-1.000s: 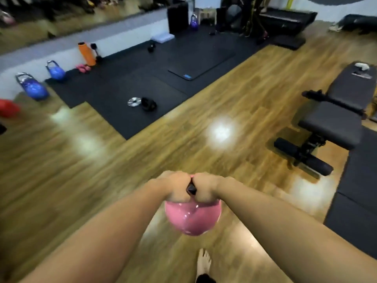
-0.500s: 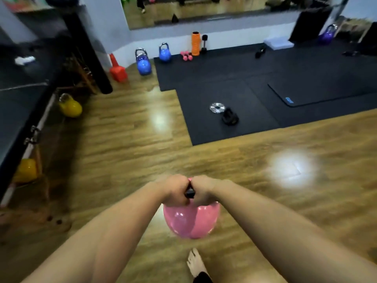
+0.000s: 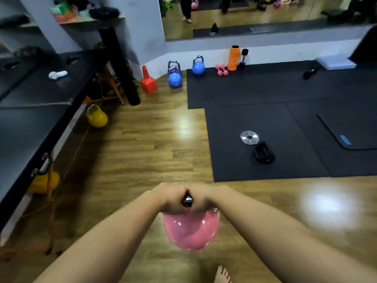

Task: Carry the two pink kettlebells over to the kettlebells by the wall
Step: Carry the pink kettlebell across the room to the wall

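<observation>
A pink kettlebell (image 3: 190,231) hangs above the wooden floor in front of me, low in the view. My left hand (image 3: 171,198) and my right hand (image 3: 204,198) are side by side, both clenched around its dark handle. Far ahead by the white wall stand two blue kettlebells, one on the wood (image 3: 174,77) and one on the mat's corner (image 3: 198,66). A second pink kettlebell is not in view on the floor.
A red cone-shaped weight (image 3: 148,82) stands left of the blue kettlebells. Yellow kettlebells (image 3: 97,117) lie beside the black padded table (image 3: 30,119) on the left. Black mats (image 3: 285,123) carry a silver plate (image 3: 249,137), a small black weight (image 3: 263,153), pink dumbbells (image 3: 222,70) and an orange roller (image 3: 233,57). My bare foot (image 3: 222,274) shows below.
The view has swung left and forward, bringing the wall and the blue kettlebells closer and more central. The bench has left the view. Both hands keep their hold on the pink kettlebell.
</observation>
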Demonstrator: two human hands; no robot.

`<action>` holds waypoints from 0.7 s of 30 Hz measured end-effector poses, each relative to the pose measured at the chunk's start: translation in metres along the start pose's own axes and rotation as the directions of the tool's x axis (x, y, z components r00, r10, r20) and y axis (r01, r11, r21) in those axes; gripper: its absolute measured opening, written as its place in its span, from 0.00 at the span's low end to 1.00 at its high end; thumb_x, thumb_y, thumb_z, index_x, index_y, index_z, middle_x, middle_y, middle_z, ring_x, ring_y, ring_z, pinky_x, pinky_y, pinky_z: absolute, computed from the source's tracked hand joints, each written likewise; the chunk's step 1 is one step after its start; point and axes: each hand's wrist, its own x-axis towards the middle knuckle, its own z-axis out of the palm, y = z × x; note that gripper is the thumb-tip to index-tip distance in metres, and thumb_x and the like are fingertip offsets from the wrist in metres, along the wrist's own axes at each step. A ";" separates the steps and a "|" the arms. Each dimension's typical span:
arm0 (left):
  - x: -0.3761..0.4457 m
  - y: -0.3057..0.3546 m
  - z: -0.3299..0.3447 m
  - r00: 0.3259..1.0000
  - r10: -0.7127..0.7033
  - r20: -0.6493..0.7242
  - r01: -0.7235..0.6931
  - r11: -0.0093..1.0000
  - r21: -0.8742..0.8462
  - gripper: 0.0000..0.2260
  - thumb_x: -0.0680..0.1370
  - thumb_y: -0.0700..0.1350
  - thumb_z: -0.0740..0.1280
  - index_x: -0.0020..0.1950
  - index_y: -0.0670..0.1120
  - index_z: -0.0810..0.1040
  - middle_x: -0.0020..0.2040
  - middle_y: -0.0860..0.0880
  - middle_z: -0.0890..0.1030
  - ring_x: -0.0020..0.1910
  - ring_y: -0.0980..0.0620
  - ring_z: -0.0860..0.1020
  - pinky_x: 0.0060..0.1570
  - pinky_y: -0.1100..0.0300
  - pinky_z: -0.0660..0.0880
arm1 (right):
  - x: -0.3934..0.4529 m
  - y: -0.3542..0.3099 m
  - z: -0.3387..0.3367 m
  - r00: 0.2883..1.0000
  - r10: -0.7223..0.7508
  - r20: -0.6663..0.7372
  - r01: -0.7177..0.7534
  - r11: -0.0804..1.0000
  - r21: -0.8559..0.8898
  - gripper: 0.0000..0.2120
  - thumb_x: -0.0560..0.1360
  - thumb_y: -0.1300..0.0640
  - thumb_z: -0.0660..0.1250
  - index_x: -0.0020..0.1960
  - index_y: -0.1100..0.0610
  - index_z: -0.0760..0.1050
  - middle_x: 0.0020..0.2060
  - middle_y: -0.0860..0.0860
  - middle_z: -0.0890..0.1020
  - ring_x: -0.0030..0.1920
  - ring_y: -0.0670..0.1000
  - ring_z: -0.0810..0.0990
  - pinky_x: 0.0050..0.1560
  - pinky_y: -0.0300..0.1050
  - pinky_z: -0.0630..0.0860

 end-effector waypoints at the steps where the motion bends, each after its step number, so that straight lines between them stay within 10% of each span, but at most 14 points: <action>1: 0.017 -0.010 -0.008 1.000 -0.023 -0.009 0.023 1.000 -0.017 0.09 0.64 0.58 0.64 0.34 0.56 0.68 0.30 0.59 0.70 0.32 0.51 0.71 0.25 0.64 0.59 | 0.017 0.008 -0.017 1.000 -0.005 0.015 0.006 0.999 -0.037 0.11 0.70 0.57 0.68 0.51 0.60 0.78 0.45 0.57 0.83 0.44 0.57 0.81 0.41 0.49 0.79; 8: 0.142 -0.095 -0.057 0.994 -0.104 -0.019 0.100 0.985 -0.143 0.09 0.64 0.58 0.64 0.36 0.54 0.68 0.31 0.57 0.73 0.33 0.50 0.73 0.27 0.60 0.62 | 0.150 0.061 -0.130 0.991 0.012 0.135 0.013 0.982 -0.186 0.04 0.66 0.58 0.68 0.40 0.57 0.78 0.36 0.55 0.83 0.30 0.53 0.81 0.27 0.42 0.76; 16: 0.297 -0.220 -0.140 0.997 0.000 0.073 0.004 0.998 -0.062 0.10 0.68 0.58 0.67 0.43 0.54 0.74 0.44 0.50 0.82 0.42 0.47 0.78 0.33 0.60 0.64 | 0.300 0.114 -0.249 0.992 0.006 0.125 0.003 0.998 -0.067 0.07 0.68 0.58 0.68 0.47 0.56 0.77 0.45 0.54 0.82 0.41 0.54 0.79 0.40 0.44 0.77; 21: 0.397 -0.298 -0.214 0.994 0.011 0.112 -0.010 1.000 -0.014 0.11 0.68 0.59 0.66 0.41 0.55 0.70 0.45 0.48 0.82 0.43 0.44 0.79 0.35 0.59 0.65 | 0.389 0.149 -0.352 0.994 -0.017 0.106 0.019 1.000 -0.019 0.07 0.70 0.61 0.67 0.48 0.59 0.77 0.38 0.57 0.79 0.29 0.51 0.74 0.14 0.34 0.63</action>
